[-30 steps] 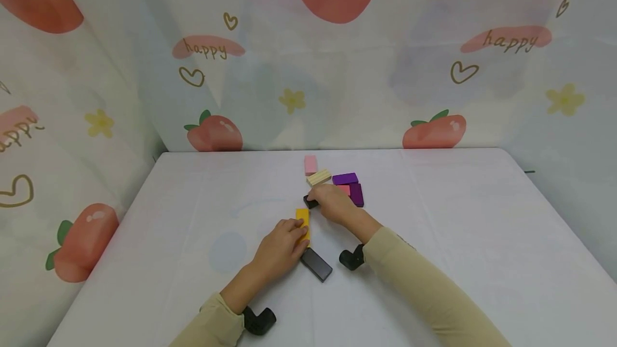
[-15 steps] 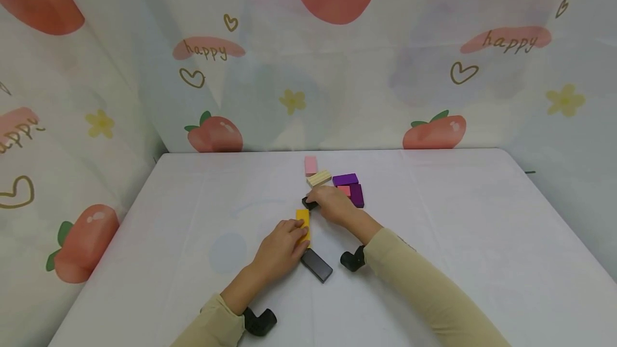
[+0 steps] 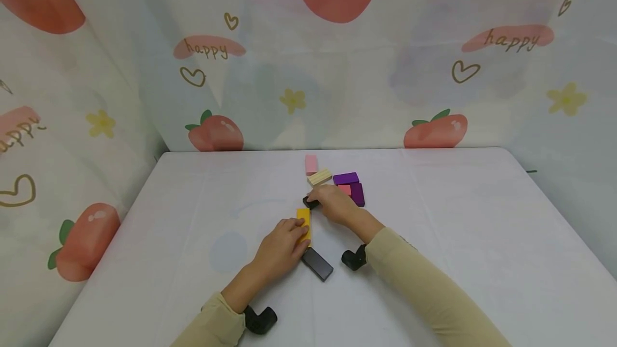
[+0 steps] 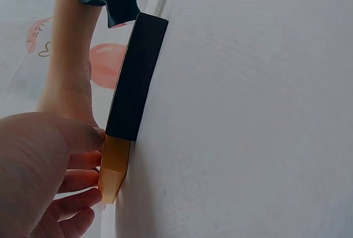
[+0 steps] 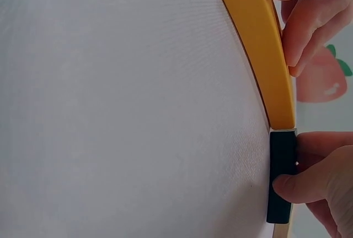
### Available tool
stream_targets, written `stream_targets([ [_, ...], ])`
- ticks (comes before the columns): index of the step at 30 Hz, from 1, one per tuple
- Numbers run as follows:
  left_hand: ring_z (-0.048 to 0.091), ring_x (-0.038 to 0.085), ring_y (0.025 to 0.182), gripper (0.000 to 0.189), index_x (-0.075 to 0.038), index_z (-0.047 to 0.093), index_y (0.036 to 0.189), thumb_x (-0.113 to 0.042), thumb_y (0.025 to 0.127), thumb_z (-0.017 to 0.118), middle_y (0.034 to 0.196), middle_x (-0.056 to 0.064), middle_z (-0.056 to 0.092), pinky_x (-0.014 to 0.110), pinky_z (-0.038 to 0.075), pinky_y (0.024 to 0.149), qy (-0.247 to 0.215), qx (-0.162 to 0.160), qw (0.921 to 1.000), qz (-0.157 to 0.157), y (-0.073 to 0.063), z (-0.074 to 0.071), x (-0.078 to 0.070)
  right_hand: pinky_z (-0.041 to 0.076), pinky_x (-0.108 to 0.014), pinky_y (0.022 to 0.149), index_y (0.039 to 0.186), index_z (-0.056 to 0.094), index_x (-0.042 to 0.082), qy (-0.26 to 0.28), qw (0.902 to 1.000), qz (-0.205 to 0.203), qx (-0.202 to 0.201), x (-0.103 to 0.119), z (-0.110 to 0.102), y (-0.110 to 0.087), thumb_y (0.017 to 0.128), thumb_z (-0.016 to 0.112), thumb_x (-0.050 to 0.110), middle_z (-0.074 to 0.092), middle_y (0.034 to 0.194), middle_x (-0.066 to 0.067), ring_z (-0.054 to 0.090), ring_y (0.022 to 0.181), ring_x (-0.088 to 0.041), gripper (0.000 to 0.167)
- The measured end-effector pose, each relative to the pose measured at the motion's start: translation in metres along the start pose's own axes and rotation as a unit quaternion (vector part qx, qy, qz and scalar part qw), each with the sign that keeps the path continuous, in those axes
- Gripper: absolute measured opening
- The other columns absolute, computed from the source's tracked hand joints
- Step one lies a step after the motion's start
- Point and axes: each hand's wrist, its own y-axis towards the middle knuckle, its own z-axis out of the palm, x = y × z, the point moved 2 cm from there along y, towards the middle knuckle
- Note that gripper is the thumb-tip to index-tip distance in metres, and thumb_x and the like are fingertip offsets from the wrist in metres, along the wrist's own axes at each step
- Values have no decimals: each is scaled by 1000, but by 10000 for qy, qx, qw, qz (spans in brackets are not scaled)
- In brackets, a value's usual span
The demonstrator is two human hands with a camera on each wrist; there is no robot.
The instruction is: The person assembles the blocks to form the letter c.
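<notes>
Fabric backdrop [image 3: 337, 95], one, printed with red fruit and the word "happy": well beyond the yellow block [image 3: 303, 213].

White tablecloth [image 3: 168, 229], one: under the yellow block and everything else listed from here on.

Left hand [image 3: 279, 248]: at the yellow block's left side, fingers loosely bent, fingertips resting on it; how hard they press I cannot tell from where I stand.

Right hand [image 3: 335, 203]: just past the yellow block's far end, thumb and fingers pinching the black block [image 5: 282, 150].

Charcoal block [image 3: 317, 264], one: meets the yellow block's near end, slanting off to the near right.

Yellow block, one: lying on the cloth between charcoal and black. Looks stiff, light and smooth, probably painted wood; apt to slide on the fabric if nudged. Best held by its two long sides, near the middle.

Black block, one: nearly end to end with the yellow; contact uncertain. Likely rigid and light too; thumb and finger across the narrow width suit it, a heavy press does not.

Dark purple block [image 3: 358, 195] and violet block [image 3: 346, 178]: beyond and right of the yellow.

Cream block [image 3: 320, 177], pale pink block [image 3: 311, 164]: beyond it, pink farthest.

Coral block [image 3: 344, 189], partly hidden by the right hand: same side as the purples.
</notes>
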Motion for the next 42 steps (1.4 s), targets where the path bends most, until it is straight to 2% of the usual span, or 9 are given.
stream_targets([
  [8, 50, 22, 107, 30, -3, 66, 110, -24, 89, 61, 116, 8, 56, 32, 45, 88, -17, 9, 10000, 1, 0, -1, 0, 42, -35, 93, 103, 69, 2, 48, 10000, -66, -29, -2, 0, 1, 80, 58, -13, 64, 110, -9, 57, 106, -23, 30],
  [20, 50, 22, 108, 31, -3, 66, 111, -24, 89, 62, 117, 9, 56, 32, 45, 89, -39, 45, 10000, 4, 0, 2, 0, 42, -34, 93, 103, 69, 3, 89, 9998, 158, -80, -1, 4, 1, 81, 59, -12, 64, 110, -7, 57, 106, -22, 29],
  [27, 50, 24, 107, 30, -3, 66, 110, -23, 88, 63, 116, 9, 57, 33, 46, 88, -15, -1, 10000, 18, 0, 2, 1, 43, -34, 92, 99, 70, 2, 138, 9995, 21, -283, 0, 3, 0, 81, 58, -12, 65, 107, -7, 58, 104, -23, 26],
  [42, 50, 23, 108, 30, -4, 66, 110, -24, 88, 63, 116, 8, 56, 33, 45, 89, -46, 29, 10000, -52, 0, 1, 0, 41, -33, 94, 104, 69, 4, 212, 9993, 248, -158, 2, 3, -1, 82, 58, -11, 64, 111, -6, 55, 108, -21, 29],
])
